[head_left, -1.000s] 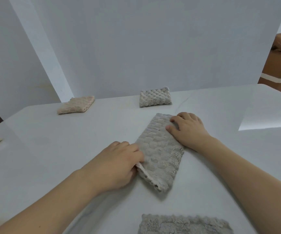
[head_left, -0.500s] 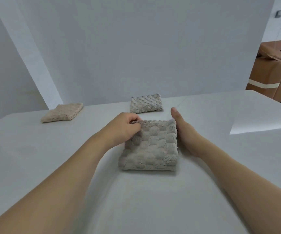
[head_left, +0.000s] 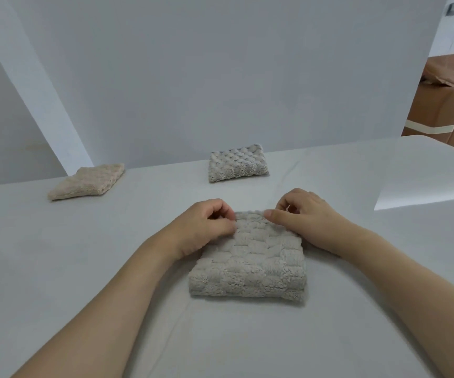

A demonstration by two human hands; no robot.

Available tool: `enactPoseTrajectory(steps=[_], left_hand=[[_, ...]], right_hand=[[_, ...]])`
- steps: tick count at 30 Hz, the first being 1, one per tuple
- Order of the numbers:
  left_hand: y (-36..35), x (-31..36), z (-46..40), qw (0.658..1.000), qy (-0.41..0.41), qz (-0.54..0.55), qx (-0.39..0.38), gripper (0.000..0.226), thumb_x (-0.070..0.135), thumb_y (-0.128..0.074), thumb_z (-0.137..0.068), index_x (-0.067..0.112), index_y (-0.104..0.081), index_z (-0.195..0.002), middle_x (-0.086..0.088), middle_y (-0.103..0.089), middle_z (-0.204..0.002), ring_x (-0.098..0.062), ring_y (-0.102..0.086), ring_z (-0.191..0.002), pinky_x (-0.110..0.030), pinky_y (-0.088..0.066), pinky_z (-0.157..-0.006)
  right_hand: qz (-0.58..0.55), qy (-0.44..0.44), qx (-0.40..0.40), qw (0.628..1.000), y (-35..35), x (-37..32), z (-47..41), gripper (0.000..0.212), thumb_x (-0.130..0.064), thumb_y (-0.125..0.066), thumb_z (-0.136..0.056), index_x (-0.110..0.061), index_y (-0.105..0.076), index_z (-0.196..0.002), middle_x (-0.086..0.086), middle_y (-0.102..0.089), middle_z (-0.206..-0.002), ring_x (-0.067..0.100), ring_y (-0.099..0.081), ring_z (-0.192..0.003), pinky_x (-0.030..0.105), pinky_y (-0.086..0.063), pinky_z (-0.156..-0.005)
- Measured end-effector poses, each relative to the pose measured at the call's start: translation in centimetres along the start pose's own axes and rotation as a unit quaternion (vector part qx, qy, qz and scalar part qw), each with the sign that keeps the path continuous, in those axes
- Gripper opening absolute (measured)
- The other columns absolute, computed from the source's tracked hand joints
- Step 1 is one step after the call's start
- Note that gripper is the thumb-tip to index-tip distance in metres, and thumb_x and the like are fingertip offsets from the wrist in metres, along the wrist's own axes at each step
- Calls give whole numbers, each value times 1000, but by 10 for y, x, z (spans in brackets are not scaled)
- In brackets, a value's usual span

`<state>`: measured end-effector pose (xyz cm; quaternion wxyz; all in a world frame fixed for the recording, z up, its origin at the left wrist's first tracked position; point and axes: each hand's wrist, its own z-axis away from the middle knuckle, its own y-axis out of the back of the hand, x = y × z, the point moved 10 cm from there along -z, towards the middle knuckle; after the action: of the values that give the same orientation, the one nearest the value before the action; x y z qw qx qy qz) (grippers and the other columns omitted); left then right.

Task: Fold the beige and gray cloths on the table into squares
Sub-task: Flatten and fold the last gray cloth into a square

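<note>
Head view, looking down on a white desk (head_left: pixel 84 268). At centre lies a gray cloth (head_left: pixel 250 266), folded into a thick, roughly square pad with its folded edge toward the viewer. The left hand (head_left: pixel 206 227) rests at the pad's far left corner, fingers curled and thumb pressed to the fabric, its grip pinching that corner. The right hand (head_left: pixel 307 219) sits at the far right corner, fingers bent and thumb laid along the far edge, its grip likewise closed on the cloth. Both forearms reach in from the lower frame. Farther back, a second folded gray cloth (head_left: pixel 238 163) lies near the desk's far edge, and a folded beige cloth (head_left: pixel 88 181) lies well to its left. A white wall (head_left: pixel 220 64) rises behind the desk; a brown sofa (head_left: pixel 443 105) shows at far right.
</note>
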<state>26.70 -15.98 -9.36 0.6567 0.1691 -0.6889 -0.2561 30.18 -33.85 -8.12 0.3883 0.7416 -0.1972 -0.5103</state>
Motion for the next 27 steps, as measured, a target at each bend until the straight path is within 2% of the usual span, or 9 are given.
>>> enactPoseTrajectory(steps=[4,8,12,15,19,21,23,25,27], left_hand=[[6,-2,-2,999,-24,25,9,9,8,-67,-87,13,-63,-80,6,-52,-59,-6,-42,-50,-16,-34,-49],[21,-2,-7,989,-46,117,80,7,19,-67,-78,15,-61,-79,0,-53,-69,-11,-44,-59,-20,-36,-53],[22,-9,-19,991,-26,-7,135,13,15,-74,-83,24,-64,-81,9,-52,-66,-5,-41,-52,-23,-37,-56],[19,-16,-24,992,-8,11,126,10,19,-75,-83,22,-66,-84,6,-50,-67,-8,-42,-56,-24,-36,-57],[19,-20,-27,992,6,10,127,13,38,-74,-73,30,-68,-81,14,-57,-66,-9,-50,-62,-29,-41,-68],[15,-19,-26,994,5,-11,112,19,48,-68,-66,38,-68,-82,19,-58,-64,-8,-51,-61,-34,-43,-73],[10,-13,-24,996,-12,-19,89,19,46,-68,-67,37,-69,-83,17,-57,-64,-7,-50,-58,-30,-42,-68],[8,-7,-23,997,-29,-7,77,13,36,-74,-75,31,-69,-86,11,-58,-70,-6,-49,-59,-25,-41,-64],[8,-3,-22,996,-35,6,82,10,20,-74,-83,24,-68,-90,2,-59,-77,-6,-50,-61,-21,-43,-62]], right_hand=[[-31,-1,-9,999,-1,-1,4,37,-58,-51,-88,-23,-61,-77,-7,-58,-96,15,-50,-97,42,-36,-99],[-63,-18,-19,998,-2,2,3,43,-55,-50,-91,-16,-60,-79,-5,-57,-94,19,-51,-95,40,-37,-96],[-15,-27,-20,999,-7,7,-2,34,-42,-59,-89,-10,-61,-99,-5,-55,-98,21,-49,-101,39,-36,-98],[-22,-39,-19,999,-8,12,-5,14,-33,-62,-87,-25,-58,-98,-15,-49,-87,16,-46,-94,36,-35,-95],[-63,-69,-53,994,-12,15,-8,34,-30,-60,-75,-40,-56,-107,-16,-52,-96,12,-49,-96,39,-37,-102],[0,-77,-69,995,-13,8,-9,26,-27,-57,-79,-35,-60,-104,-16,-54,-92,14,-52,-97,39,-39,-99],[70,-74,-68,992,-13,-2,-8,13,-33,-50,-85,-26,-60,-88,-12,-57,-86,18,-54,-93,38,-41,-91],[105,-65,-63,990,-15,-10,-7,33,-44,-40,-90,-18,-52,-73,-2,-56,-84,23,-51,-91,38,-41,-83],[128,-49,-56,989,-19,-15,-8,43,-55,-36,-92,-18,-50,-75,1,-55,-94,24,-48,-97,39,-41,-86]])
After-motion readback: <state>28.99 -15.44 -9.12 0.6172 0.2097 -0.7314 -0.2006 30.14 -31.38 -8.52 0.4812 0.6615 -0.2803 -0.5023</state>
